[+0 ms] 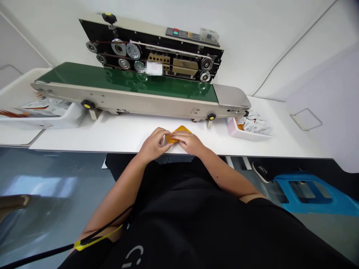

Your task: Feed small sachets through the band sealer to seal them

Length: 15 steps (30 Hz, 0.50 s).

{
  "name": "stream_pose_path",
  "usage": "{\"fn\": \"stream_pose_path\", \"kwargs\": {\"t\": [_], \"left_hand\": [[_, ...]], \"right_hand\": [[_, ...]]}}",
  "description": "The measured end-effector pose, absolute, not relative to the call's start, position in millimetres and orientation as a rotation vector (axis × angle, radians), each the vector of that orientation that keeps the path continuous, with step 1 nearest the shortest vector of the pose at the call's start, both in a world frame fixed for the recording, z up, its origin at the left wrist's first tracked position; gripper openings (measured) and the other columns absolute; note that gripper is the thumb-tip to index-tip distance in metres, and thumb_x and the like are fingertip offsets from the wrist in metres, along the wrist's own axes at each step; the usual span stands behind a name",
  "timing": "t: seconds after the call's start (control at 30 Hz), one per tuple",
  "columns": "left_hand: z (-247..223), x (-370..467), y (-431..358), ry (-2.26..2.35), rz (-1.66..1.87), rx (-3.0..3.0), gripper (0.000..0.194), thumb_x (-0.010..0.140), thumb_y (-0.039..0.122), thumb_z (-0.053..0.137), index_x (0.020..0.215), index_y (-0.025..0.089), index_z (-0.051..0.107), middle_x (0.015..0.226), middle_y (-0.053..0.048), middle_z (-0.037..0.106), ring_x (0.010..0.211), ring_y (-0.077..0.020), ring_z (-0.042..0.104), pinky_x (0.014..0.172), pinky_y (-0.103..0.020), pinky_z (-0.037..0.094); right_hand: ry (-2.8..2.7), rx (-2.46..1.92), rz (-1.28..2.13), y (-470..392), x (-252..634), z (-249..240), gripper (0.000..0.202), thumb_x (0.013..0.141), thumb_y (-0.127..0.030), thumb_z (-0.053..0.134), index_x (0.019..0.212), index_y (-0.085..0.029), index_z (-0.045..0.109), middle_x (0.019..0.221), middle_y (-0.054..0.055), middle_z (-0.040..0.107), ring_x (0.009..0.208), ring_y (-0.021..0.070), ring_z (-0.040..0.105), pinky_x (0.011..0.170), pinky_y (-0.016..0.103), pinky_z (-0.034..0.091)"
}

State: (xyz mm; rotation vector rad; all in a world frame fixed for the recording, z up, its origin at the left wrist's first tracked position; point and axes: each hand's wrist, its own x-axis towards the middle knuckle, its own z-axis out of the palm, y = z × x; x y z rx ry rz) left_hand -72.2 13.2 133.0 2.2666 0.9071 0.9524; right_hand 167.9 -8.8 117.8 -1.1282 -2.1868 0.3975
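White worktop (126,132) runs 9 to 3 o'clock; bearings taken from the orange packet (182,129) near its front edge.

At 9 to 10 o'clock, a white bin (61,121) with flat sachets (45,108) loosely piled inside. At 10 to 11, the green conveyor belt (120,82), shiny, set on a beige frame. Toward 11, directly behind it, a black machine panel (157,46) carrying metal pulleys and brass-coloured blocks.

Left hand (153,145) at 8 o'clock: fingers curled, thumb and fingertips pinching the packet's left side. Packet between both hands, far corner uncovered at 12; whether it rests on the worktop or sits just above, cannot tell. Right hand (192,144) at 4: fingers pressed together across its near face; any grip underneath is hidden, cannot tell.

At 3 o'clock, a smaller pale bin (246,135), white sachets (256,126) heaped in it. At 4, below worktop level, a dark shoe (260,172), then a blue plastic stool (316,208).
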Motion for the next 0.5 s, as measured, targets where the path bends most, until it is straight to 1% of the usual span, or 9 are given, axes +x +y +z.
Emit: {"fn": "stream_pose_path", "kwargs": {"t": [0.07, 0.23, 0.3, 0.37, 0.43, 0.5], "left_hand": [[133, -72, 14, 0.882, 0.938, 2.287, 0.036, 0.09, 0.038, 0.074, 0.122, 0.024, 0.065, 0.12, -0.009, 0.064, 0.073, -0.0134, 0.053, 0.075, -0.031, 0.052], [135, -73, 15, 0.828, 0.954, 2.208, 0.038, 0.086, 0.049, 0.08, 0.112, 0.022, 0.07, 0.108, -0.007, 0.069, 0.072, -0.0138, 0.054, 0.072, -0.03, 0.05], [136, -74, 15, 0.855, 0.995, 2.165, 0.031, 0.089, 0.047, 0.076, 0.106, 0.022, 0.072, 0.105, -0.007, 0.07, 0.073, -0.0142, 0.056, 0.071, -0.029, 0.05], [137, -74, 13, 0.916, 1.044, 2.129, 0.021, 0.094, 0.041, 0.069, 0.1, 0.021, 0.073, 0.1, -0.006, 0.071, 0.073, -0.0144, 0.058, 0.071, -0.029, 0.05], [137, -74, 12, 0.981, 1.101, 2.086, 0.017, 0.095, 0.036, 0.067, 0.094, 0.021, 0.075, 0.095, -0.006, 0.072, 0.075, -0.0148, 0.06, 0.071, -0.029, 0.049], [135, -74, 13, 1.031, 1.159, 2.023, 0.016, 0.093, 0.036, 0.069, 0.092, 0.021, 0.075, 0.093, -0.006, 0.072, 0.076, -0.0156, 0.062, 0.071, -0.029, 0.049]], "right_hand": [[-2.16, -1.057, 0.388, -11, 170, 118, 0.045, 0.097, -0.01, 0.047, 0.126, -0.027, 0.078, 0.134, 0.004, 0.075, 0.131, 0.0212, 0.067, 0.116, 0.044, 0.053], [-2.059, -0.995, 0.42, -16, 173, 121, 0.038, 0.104, -0.019, 0.047, 0.124, -0.032, 0.077, 0.128, 0.0, 0.077, 0.123, 0.0184, 0.071, 0.111, 0.042, 0.057], [-2.014, -0.992, 0.443, -17, 173, 122, 0.035, 0.105, -0.023, 0.048, 0.125, -0.032, 0.076, 0.127, 0.001, 0.078, 0.12, 0.0189, 0.073, 0.108, 0.043, 0.059], [-1.971, -0.996, 0.451, -19, 172, 124, 0.032, 0.106, -0.026, 0.05, 0.124, -0.031, 0.076, 0.125, 0.002, 0.078, 0.118, 0.019, 0.073, 0.107, 0.042, 0.059], [-1.936, -1.011, 0.452, -21, 170, 126, 0.03, 0.106, -0.03, 0.052, 0.124, -0.031, 0.076, 0.124, 0.002, 0.079, 0.117, 0.0188, 0.074, 0.108, 0.041, 0.059], [-1.907, -1.022, 0.454, -23, 169, 129, 0.029, 0.106, -0.033, 0.053, 0.124, -0.031, 0.076, 0.122, 0.002, 0.08, 0.115, 0.0187, 0.075, 0.107, 0.04, 0.059]]}}
